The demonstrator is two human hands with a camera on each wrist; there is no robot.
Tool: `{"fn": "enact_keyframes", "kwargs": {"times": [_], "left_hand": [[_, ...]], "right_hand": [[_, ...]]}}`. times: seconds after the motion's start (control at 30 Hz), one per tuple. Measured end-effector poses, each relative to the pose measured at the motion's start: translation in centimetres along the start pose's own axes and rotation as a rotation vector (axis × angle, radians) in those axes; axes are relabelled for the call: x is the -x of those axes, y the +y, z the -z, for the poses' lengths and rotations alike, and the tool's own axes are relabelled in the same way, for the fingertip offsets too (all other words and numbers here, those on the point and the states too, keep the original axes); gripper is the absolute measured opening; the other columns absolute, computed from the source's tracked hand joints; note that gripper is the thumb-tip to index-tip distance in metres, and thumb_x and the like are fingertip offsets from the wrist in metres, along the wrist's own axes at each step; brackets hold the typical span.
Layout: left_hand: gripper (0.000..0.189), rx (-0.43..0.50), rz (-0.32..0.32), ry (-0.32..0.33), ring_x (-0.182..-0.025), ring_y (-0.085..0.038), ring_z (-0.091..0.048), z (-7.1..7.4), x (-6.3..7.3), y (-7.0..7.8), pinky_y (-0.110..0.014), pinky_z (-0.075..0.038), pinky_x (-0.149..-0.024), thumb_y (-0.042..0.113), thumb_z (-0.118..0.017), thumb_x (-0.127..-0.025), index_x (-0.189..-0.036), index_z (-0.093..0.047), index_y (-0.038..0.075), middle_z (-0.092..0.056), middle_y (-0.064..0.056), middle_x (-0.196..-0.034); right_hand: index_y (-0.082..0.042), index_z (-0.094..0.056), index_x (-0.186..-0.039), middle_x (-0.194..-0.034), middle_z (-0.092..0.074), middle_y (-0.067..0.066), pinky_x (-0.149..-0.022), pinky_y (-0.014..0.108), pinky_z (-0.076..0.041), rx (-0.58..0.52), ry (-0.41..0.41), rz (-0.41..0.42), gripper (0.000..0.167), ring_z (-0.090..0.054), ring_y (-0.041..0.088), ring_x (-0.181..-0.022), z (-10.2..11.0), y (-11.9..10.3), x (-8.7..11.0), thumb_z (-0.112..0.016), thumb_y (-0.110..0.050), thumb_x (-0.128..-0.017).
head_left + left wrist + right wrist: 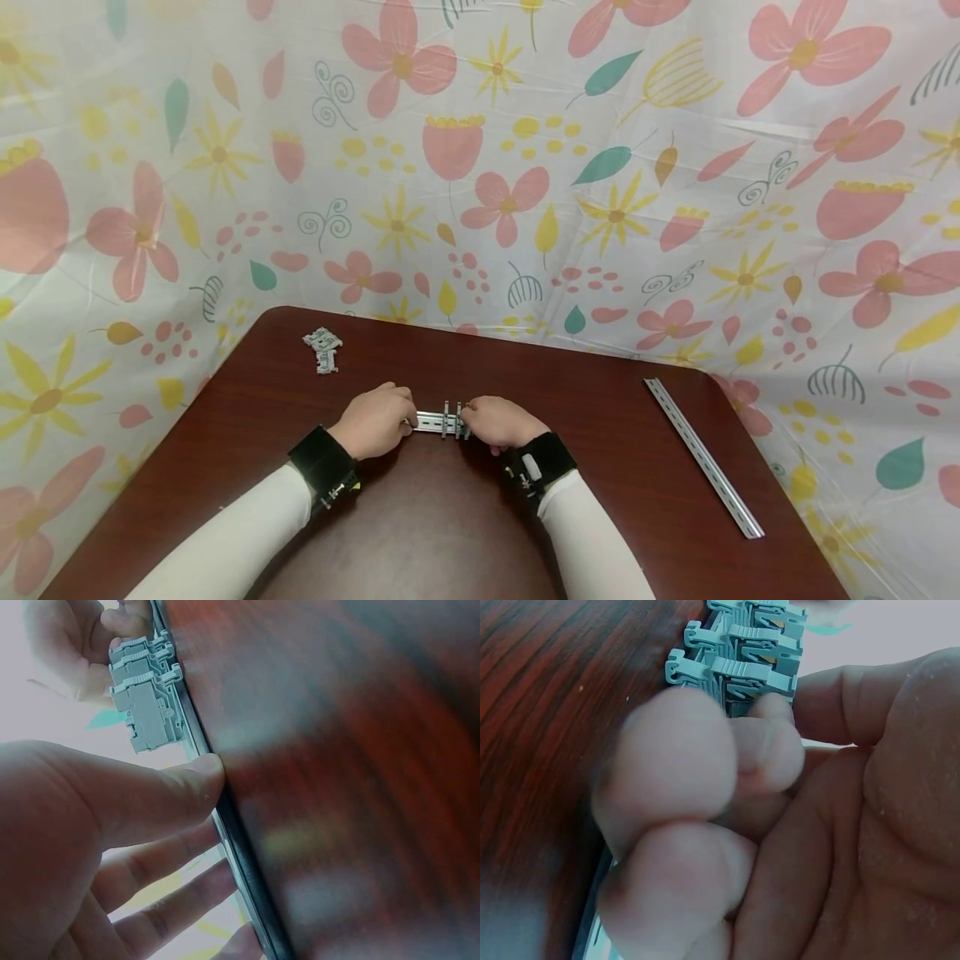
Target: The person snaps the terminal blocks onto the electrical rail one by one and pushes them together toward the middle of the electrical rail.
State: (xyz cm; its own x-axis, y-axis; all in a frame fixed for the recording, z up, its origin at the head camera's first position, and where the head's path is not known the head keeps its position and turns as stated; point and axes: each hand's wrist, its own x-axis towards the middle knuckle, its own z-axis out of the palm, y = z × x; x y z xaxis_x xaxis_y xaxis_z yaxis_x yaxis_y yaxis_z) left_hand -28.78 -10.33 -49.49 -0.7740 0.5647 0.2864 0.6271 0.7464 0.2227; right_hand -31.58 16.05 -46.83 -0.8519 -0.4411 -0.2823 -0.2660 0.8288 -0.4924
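A short slotted metal DIN rail (pixel 430 422) lies across the middle of the table, with three grey terminal blocks (pixel 150 712) standing side by side on it. My left hand (pixel 377 422) grips the rail's left part, thumb on the near edge and fingers on the far side. At the right, my right hand (pixel 504 422) has curled fingers and pinches the rightmost terminal block (pixel 742 679) between thumb and fingertips. That hand covers the rail's right end in the head view. In the left wrist view, the row of blocks stands a little beyond my left thumb (pixel 187 784).
Several loose grey terminal blocks (pixel 324 348) lie in a small pile at the table's back left. A longer slotted metal rail (pixel 705 458) rests at an angle near the right edge. Behind the dark red-brown table (pixel 525 367) hangs a flowered curtain (pixel 510 167).
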Motion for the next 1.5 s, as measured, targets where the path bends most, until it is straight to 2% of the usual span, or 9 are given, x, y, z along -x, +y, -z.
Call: {"fn": "enact_keyframes", "kwargs": {"times": [0.3, 0.37, 0.47, 0.6, 0.7, 0.83, 1.03, 1.37, 1.5], "left_hand": [[0.011, -0.011, 0.018, -0.018, -0.095, -0.023, -0.065, 0.3, 0.0, 0.0, -0.039, -0.062, -0.075, 0.007, -0.089, -0.092, -0.095, -0.088, 0.017, -0.073, 0.002, -0.100], [0.009, -0.019, 0.023, -0.021, -0.096, -0.024, -0.065, 0.4, 0.0, 0.2, -0.040, -0.062, -0.074, 0.008, -0.088, -0.093, -0.095, -0.087, 0.017, -0.074, 0.001, -0.102], [0.006, -0.013, 0.045, -0.029, -0.102, -0.026, -0.066, 0.6, -0.1, 0.7, -0.042, -0.062, -0.078, 0.012, -0.088, -0.095, -0.099, -0.085, 0.016, -0.074, -0.002, -0.108], [0.014, 0.064, 0.075, -0.018, -0.104, -0.027, -0.065, 0.6, -0.6, 1.8, -0.045, -0.059, -0.086, 0.019, -0.087, -0.097, -0.109, -0.083, 0.011, -0.072, -0.006, -0.111], [0.019, 0.157, 0.096, 0.003, -0.097, -0.023, -0.065, 0.3, -1.0, 2.3, -0.043, -0.058, -0.084, 0.020, -0.085, -0.099, -0.113, -0.081, 0.008, -0.072, -0.006, -0.107], [0.024, 0.223, 0.111, 0.012, -0.094, -0.022, -0.068, -0.3, -1.2, 2.6, -0.044, -0.059, -0.082, 0.019, -0.084, -0.099, -0.117, -0.079, 0.004, -0.073, -0.007, -0.105], [0.022, 0.214, 0.112, -0.024, -0.099, -0.024, -0.069, -1.1, -1.5, 2.8, -0.045, -0.059, -0.083, 0.025, -0.083, -0.100, -0.114, -0.082, 0.008, -0.073, -0.006, -0.106], [0.016, 0.190, 0.105, -0.102, -0.091, -0.019, -0.058, -1.5, -2.1, 2.8, -0.039, -0.052, -0.078, 0.029, -0.084, -0.100, -0.106, -0.082, 0.014, -0.062, 0.000, -0.099], [0.012, 0.179, 0.086, -0.100, -0.086, -0.018, -0.055, -1.4, -2.3, 2.9, -0.037, -0.049, -0.075, 0.025, -0.080, -0.104, -0.098, -0.080, 0.015, -0.058, 0.002, -0.094]], "right_hand": [[-0.007, -0.071, -0.134, -0.083, -0.067, 0.007, -0.063, 0.036, -0.055, 0.000, -0.007, 0.007, 0.042, -0.063, 0.021, -0.048, 0.1, 0.1, -0.1, -0.042, -0.033, -0.118], [-0.009, -0.072, -0.127, -0.079, -0.066, 0.007, -0.061, 0.036, -0.055, -0.010, -0.008, 0.010, 0.040, -0.063, 0.022, -0.048, 0.2, 0.1, 0.0, -0.042, -0.033, -0.118], [-0.009, -0.072, -0.108, -0.072, -0.062, 0.005, -0.057, 0.035, -0.054, -0.054, -0.017, 0.023, 0.039, -0.063, 0.023, -0.048, 0.3, 0.1, 0.1, -0.041, -0.031, -0.118], [-0.006, -0.066, -0.094, -0.065, -0.054, 0.001, -0.048, 0.033, -0.049, -0.143, -0.038, 0.032, 0.043, -0.059, 0.021, -0.047, 0.5, 0.3, 0.2, -0.039, -0.029, -0.118], [-0.003, -0.066, -0.095, -0.064, -0.051, 0.000, -0.047, 0.032, -0.046, -0.182, -0.041, 0.027, 0.044, -0.055, 0.020, -0.047, 0.5, 0.2, 0.3, -0.037, -0.028, -0.119], [-0.004, -0.066, -0.097, -0.067, -0.056, 0.002, -0.048, 0.032, -0.047, -0.159, -0.019, 0.032, 0.040, -0.057, 0.020, -0.049, 0.6, 0.2, 0.2, -0.039, -0.025, -0.117], [-0.008, -0.068, -0.097, -0.073, -0.062, 0.005, -0.049, 0.031, -0.048, -0.076, -0.006, 0.050, 0.029, -0.061, 0.019, -0.049, 0.6, 0.4, 0.0, -0.045, -0.017, -0.113], [-0.007, -0.069, -0.098, -0.075, -0.061, 0.004, -0.050, 0.030, -0.047, -0.120, -0.029, 0.074, 0.021, -0.060, 0.019, -0.052, 0.6, 0.4, 0.2, -0.054, -0.012, -0.113], [-0.006, -0.069, -0.097, -0.073, -0.061, 0.003, -0.051, 0.029, -0.047, -0.127, -0.025, 0.081, 0.019, -0.060, 0.018, -0.053, 0.5, 0.3, 0.2, -0.057, -0.011, -0.111]]}}
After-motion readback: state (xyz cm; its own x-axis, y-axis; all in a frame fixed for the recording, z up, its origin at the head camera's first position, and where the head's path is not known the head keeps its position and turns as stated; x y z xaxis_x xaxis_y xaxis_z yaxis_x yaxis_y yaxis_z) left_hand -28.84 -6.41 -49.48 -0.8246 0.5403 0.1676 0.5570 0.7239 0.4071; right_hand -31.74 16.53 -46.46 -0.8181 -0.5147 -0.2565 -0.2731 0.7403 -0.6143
